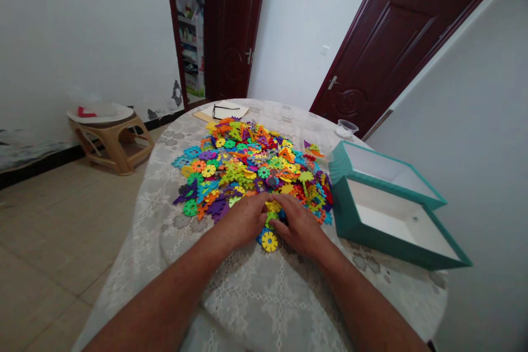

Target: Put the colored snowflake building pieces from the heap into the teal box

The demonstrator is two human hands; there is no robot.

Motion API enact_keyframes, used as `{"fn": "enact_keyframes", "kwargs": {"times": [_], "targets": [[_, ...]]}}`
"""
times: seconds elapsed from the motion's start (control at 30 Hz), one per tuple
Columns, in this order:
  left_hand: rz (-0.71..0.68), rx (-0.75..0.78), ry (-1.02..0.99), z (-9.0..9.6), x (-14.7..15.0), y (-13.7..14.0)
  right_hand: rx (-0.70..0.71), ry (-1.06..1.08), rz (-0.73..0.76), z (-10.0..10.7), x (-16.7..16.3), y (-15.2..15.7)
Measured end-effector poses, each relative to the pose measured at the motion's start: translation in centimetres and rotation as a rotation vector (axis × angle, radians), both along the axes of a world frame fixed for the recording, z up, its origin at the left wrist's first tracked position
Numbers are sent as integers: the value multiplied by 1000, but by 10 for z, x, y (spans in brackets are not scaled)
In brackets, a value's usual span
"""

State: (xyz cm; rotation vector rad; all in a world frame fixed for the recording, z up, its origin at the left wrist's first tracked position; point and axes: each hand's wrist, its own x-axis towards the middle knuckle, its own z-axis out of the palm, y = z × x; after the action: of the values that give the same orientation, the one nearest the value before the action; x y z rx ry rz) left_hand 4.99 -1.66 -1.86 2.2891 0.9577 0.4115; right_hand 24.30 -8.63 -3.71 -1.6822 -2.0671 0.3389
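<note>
A heap of colourful interlocking plastic discs (247, 165), many flower-shaped with notched edges, lies on the table. At its near edge, my left hand (249, 215) and my right hand (296, 219) face each other, fingertips almost meeting. Their fingers curve round a small cluster of yellow, green and blue discs (270, 219) between them. Whether these discs are joined cannot be made out. Below the thumbs, a yellow flower-shaped disc (269, 241) shows at the near end of the cluster. Parts of the fingers hide the discs behind them.
Right of the heap stand a teal box (391, 250) with white insides and a matching teal lid or second box (396, 170). Black-framed glasses (225, 108) rest on papers at the back. A clear plastic cup (346, 127) stands back right. A stool (113, 143) is at left.
</note>
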Motion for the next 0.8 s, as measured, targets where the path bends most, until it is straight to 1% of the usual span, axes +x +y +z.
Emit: {"fn": "enact_keyframes", "kwargs": {"times": [0.17, 0.3, 0.4, 0.53, 0.8], "targets": [[-45, 56, 37, -2, -2, -2, -17, -15, 4, 2, 1, -3], [-14, 77, 110, -6, 1, -5, -11, 30, 18, 4, 2, -6], [-4, 88, 139, -12, 3, -4, -13, 52, 47, 6, 1, -7], [-37, 110, 137, -17, 4, -2, -34, 43, 101, 9, 3, -9], [-71, 110, 99, -9, 1, 1, -30, 88, 77, 14, 0, -12]]}}
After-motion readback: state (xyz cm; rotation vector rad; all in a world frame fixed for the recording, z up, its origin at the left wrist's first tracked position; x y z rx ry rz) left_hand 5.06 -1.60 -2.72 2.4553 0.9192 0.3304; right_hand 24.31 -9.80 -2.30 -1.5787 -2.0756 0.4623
